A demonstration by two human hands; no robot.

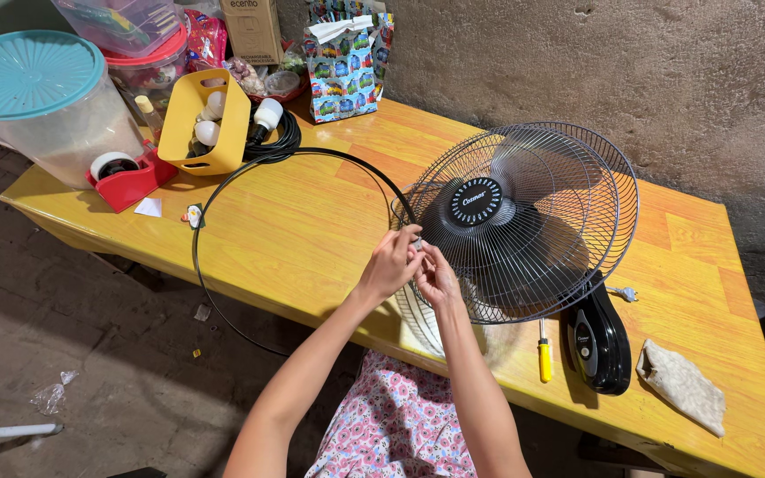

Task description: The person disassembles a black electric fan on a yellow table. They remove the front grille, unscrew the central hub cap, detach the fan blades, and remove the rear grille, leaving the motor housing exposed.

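Note:
A black table fan (524,221) lies tilted on a yellow wooden table (312,221), its wire grille facing me. My left hand (391,264) and my right hand (436,276) meet at the grille's left rim, fingers pinched together on a small part I cannot make out. A thin black ring (223,190) lies on the table to the left, overhanging the front edge.
A yellow-handled screwdriver (544,354) and a beige cloth (682,385) lie by the fan's base (597,341). At the back left stand a yellow bin of bulbs (205,124), a red tape dispenser (126,177), a clear tub with a teal lid (42,97), and a patterned bag (343,71).

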